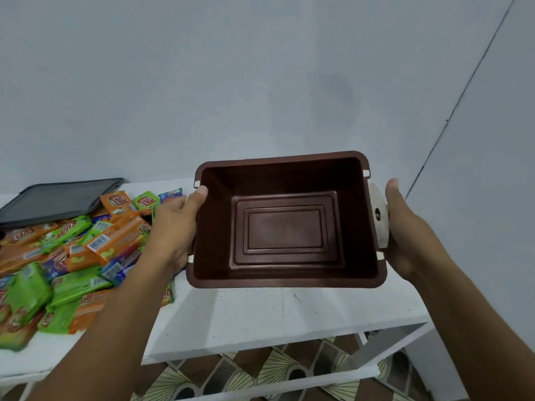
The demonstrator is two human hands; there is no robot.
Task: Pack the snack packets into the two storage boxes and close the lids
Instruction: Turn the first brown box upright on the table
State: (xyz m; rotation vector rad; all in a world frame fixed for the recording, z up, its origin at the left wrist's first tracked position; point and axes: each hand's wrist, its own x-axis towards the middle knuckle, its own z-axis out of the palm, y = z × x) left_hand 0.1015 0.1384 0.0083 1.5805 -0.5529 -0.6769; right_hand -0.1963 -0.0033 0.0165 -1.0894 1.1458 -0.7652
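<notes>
A brown storage box (289, 277) with nothing inside is held above the white table (260, 316), its opening facing me. My left hand (176, 227) grips its left side, thumb over the rim. My right hand (405, 230) holds the right side at a pale round handle (377, 215). A heap of orange, green and blue snack packets (72, 256) lies on the table to the left of the box. A dark grey lid (58, 198) lies flat behind the heap.
A pale wall stands close behind the table. The table's right edge is just right of the box. Below the table top, a white frame and a patterned floor (275, 371) show.
</notes>
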